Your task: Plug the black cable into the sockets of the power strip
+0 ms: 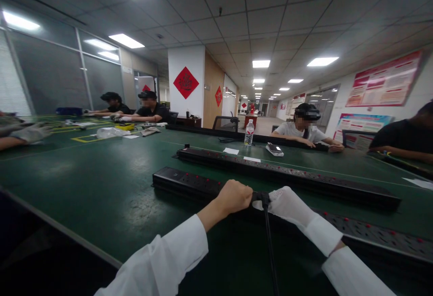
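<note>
My bare left hand [234, 196] is closed in a fist around a thin black cable [269, 246], right beside a long black power strip [189, 182] on the green table [101, 187]. My right hand [287, 203] wears a white glove and is closed on the same cable, touching the left hand. The cable hangs down toward me from between the hands. A second long power strip [287, 176] lies just behind the first.
A water bottle [249, 133], a handheld device [274, 149] and paper slips [231, 150] lie farther back. Several other people sit around the table, their arms resting on it. A dark edge [50, 228] borders the table at near left.
</note>
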The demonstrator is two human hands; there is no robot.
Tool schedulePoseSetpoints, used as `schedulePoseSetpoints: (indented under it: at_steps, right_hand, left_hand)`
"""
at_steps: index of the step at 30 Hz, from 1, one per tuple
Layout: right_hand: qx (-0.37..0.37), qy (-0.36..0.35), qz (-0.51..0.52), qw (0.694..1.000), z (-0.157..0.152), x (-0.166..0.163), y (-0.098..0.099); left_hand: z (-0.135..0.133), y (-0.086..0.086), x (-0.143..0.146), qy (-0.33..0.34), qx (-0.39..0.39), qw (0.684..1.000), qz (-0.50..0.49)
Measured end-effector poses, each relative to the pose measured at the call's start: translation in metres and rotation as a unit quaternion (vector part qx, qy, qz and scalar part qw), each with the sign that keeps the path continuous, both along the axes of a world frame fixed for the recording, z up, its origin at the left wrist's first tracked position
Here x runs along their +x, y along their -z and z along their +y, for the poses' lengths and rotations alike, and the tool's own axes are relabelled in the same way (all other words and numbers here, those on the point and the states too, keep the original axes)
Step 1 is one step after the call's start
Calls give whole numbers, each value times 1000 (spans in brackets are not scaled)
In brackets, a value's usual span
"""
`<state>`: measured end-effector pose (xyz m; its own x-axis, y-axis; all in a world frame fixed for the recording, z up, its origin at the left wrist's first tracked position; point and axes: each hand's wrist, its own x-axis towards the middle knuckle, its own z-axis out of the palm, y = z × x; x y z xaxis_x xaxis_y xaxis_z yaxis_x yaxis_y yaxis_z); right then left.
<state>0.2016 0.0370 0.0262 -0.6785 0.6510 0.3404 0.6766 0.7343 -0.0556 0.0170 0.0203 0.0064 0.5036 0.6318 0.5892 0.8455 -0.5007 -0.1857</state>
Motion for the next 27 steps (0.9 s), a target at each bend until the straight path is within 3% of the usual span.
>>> schedulePoseSetpoints:
  at_steps: [10, 18, 27]
  right_hand:
    - [0, 7, -32, 999, 3, 0, 4]
    - [65, -37, -84, 994, -8, -1, -6]
    - [124, -9, -101, 987, -11, -2, -5]
  left_hand:
    - [-2, -1, 5, -7, 8, 999, -41]
    - [-2, 1, 6, 0, -9, 1000, -24]
    - [-3, 1, 6, -6, 5, 1000, -12]
